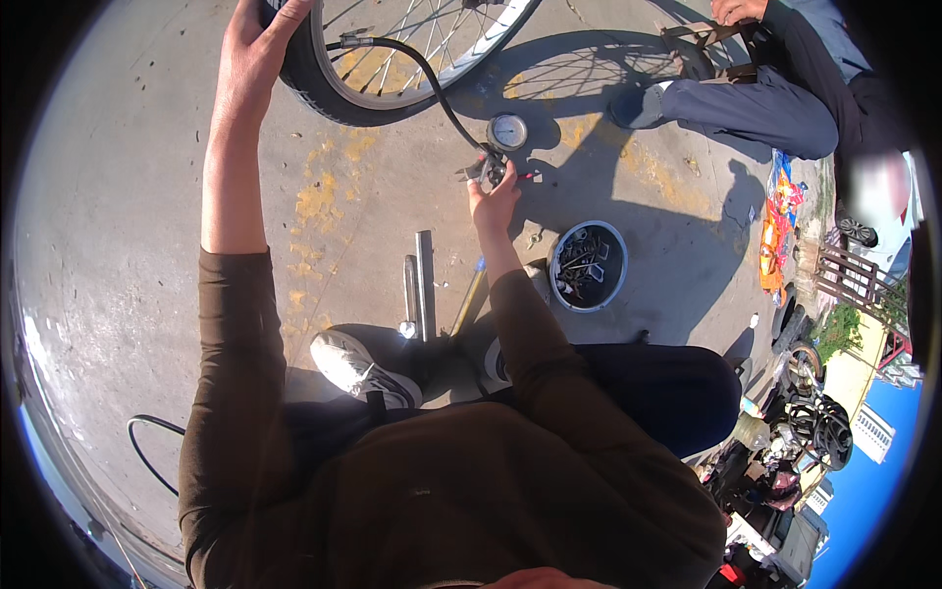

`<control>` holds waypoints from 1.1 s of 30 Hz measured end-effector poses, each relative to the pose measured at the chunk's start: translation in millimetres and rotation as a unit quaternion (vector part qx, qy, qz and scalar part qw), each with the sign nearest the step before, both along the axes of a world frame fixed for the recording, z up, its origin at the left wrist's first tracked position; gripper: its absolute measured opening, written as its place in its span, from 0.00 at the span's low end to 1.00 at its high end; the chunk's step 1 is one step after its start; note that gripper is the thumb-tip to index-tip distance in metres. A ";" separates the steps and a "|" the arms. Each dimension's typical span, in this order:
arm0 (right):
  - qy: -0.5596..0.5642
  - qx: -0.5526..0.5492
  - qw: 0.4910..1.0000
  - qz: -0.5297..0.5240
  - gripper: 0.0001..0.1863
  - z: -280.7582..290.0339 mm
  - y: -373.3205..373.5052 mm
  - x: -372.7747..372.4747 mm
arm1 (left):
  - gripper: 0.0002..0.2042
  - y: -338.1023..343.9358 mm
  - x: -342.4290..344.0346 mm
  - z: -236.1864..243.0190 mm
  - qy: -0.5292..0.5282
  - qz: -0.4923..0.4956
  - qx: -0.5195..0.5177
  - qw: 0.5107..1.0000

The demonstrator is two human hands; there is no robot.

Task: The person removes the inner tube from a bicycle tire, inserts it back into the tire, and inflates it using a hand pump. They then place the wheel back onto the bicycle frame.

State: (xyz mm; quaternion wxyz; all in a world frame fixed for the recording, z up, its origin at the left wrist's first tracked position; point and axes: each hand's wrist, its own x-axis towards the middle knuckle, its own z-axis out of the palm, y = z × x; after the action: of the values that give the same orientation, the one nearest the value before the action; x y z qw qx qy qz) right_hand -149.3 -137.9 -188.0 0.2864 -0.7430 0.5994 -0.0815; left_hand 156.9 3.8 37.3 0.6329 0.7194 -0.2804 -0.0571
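Note:
A bicycle wheel (368, 106) with a black tyre stands at the top of the head view, cut off by the picture's edge. Its left side is gripped by my left hand (257, 44), thumb lying over the tyre; some fingers are out of sight. In my right hand (494, 196) is a tyre inflator (494, 169) with a round white-faced gauge (507, 132), held above the ground. From the inflator a black hose (432, 79) curves up to a metal chuck (355, 41) at the wheel's rim, near the spokes.
Right of my forearm stands a round bucket (622, 265) with small metal parts inside. A wrench (409, 294), a metal bar (424, 285) and a yellow-handled tool (469, 299) lie near my shoes. Another person (756, 113) sits at upper right. Clutter lines the right side.

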 end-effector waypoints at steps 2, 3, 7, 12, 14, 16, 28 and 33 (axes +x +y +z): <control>-0.006 -0.009 1.000 0.021 0.47 2.0 8.1 7.8 | 0.27 1.6 15.9 -8.8 -0.009 0.055 -0.011 0.998; 0.014 0.000 1.000 0.016 0.47 0.4 9.4 12.1 | 0.27 0.4 25.7 -20.1 -0.029 0.076 -0.020 0.997; -0.020 -0.029 0.999 0.021 0.47 -5.6 10.5 11.6 | 0.28 -1.7 48.2 -44.4 -0.056 0.070 -0.043 0.995; -0.033 -0.021 0.998 0.052 0.49 -2.0 13.3 11.5 | 0.25 -0.7 51.7 -52.9 -0.149 0.098 -0.018 0.984; -0.021 -0.012 0.999 0.049 0.48 0.4 11.0 9.6 | 0.24 -7.7 42.6 -48.9 -0.119 0.102 -0.041 0.987; -0.014 -0.020 0.998 0.054 0.47 -4.2 11.9 9.6 | 0.24 -10.7 37.6 -47.6 -0.140 0.149 -0.019 0.979; 0.015 -0.005 0.998 0.054 0.46 -1.3 10.2 12.4 | 0.22 -16.1 29.2 -40.5 -0.100 0.163 -0.053 0.980; 0.021 -0.006 0.998 0.050 0.46 3.8 11.6 12.9 | 0.23 -15.5 24.6 -35.9 -0.091 0.157 -0.051 0.982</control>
State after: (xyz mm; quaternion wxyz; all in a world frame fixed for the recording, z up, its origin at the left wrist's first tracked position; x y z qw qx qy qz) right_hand -136.4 -126.3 -184.2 0.2731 -0.7755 0.5665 -0.0550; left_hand 181.5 -11.7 1.4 0.6421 0.7232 -0.2226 0.1231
